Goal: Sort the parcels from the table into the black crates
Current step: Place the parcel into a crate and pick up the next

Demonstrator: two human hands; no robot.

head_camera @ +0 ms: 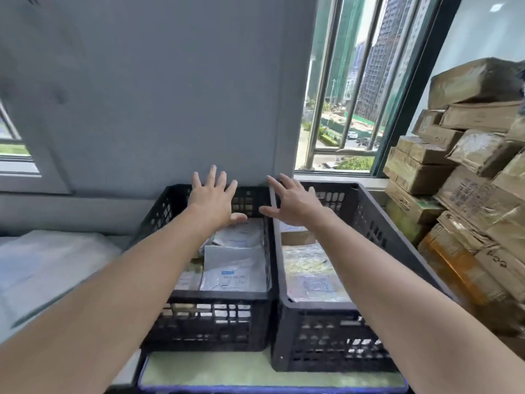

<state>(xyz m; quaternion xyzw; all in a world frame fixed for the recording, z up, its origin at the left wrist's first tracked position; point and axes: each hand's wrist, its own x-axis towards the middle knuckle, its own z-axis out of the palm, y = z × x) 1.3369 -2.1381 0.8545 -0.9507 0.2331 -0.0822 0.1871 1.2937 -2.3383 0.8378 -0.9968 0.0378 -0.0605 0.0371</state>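
Observation:
Two black slatted crates stand side by side in front of me. The left crate (pixel 216 322) holds white and grey bagged parcels (pixel 235 268). The right crate (pixel 335 336) holds clear-wrapped and taped parcels (pixel 309 271). Both my arms reach forward over them. My left hand (pixel 213 199) hovers over the far end of the left crate, fingers spread, holding nothing. My right hand (pixel 294 201) hovers over the far end of the right crate near the shared wall, fingers spread and empty.
A tall pile of brown taped cardboard parcels (pixel 466 177) rises at the right. White plastic bags (pixel 48 265) lie at the left. A grey wall panel (pixel 159 95) stands right behind the crates, with a barred window (pixel 346 109) to its right. The crates rest on a greenish surface (pixel 255 373).

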